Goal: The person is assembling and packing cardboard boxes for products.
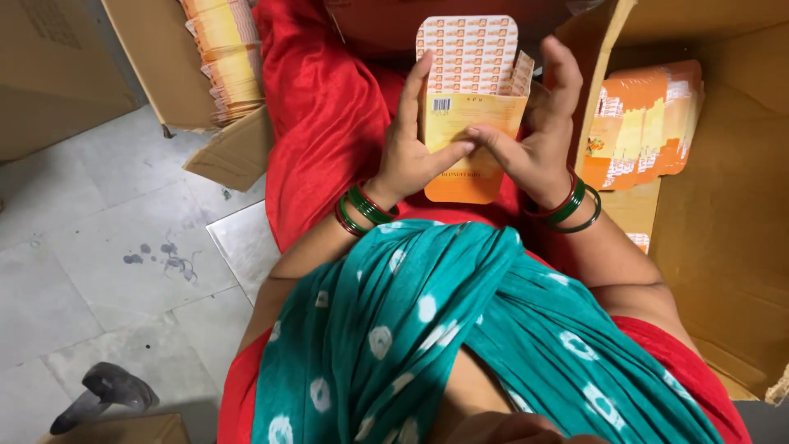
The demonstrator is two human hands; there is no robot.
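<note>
A flat orange and yellow carton (468, 115) with its top flap open is held upright over my lap. My left hand (415, 148) grips its left edge, the thumb pressed across the front panel. On the right edge sits my right hand (538, 136), thumb meeting the left thumb near the carton's middle, fingers spread upward. Both wrists wear green and red bangles. The carton's lower part is partly hidden behind my hands.
A large cardboard box (723, 238) at right holds a wrapped bundle of orange cartons (645, 123). Another cardboard box (160, 66) at upper left holds a stack of flat cartons (226, 57). Grey tiled floor (99, 247) lies left, with a dark sandal (107, 395) at bottom left.
</note>
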